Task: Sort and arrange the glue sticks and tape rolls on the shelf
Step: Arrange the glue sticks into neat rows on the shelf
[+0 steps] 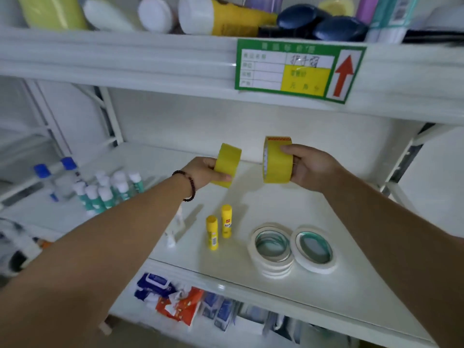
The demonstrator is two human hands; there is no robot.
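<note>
My left hand (pixel 206 173) grips a yellow tape roll (pixel 228 163) held on edge above the white shelf (pixel 339 285). To its right, my right hand (pixel 308 167) grips a second, wider yellow tape roll (pixel 276 163), also on edge and off the shelf. Below them two yellow glue sticks (pixel 218 229) stand upright side by side. A stack of white tape rolls (pixel 272 249) lies flat near the front, with another white tape roll (pixel 313 249) touching it on the right. Several white-capped teal glue sticks (pixel 108 190) stand grouped at the left.
Two blue-capped bottles (pixel 54 169) stand behind the teal sticks. A small white object (pixel 175 227) lies by my left forearm. The upper shelf carries bottles and a green price label (pixel 298 70). Packets (pixel 173 300) fill the shelf below.
</note>
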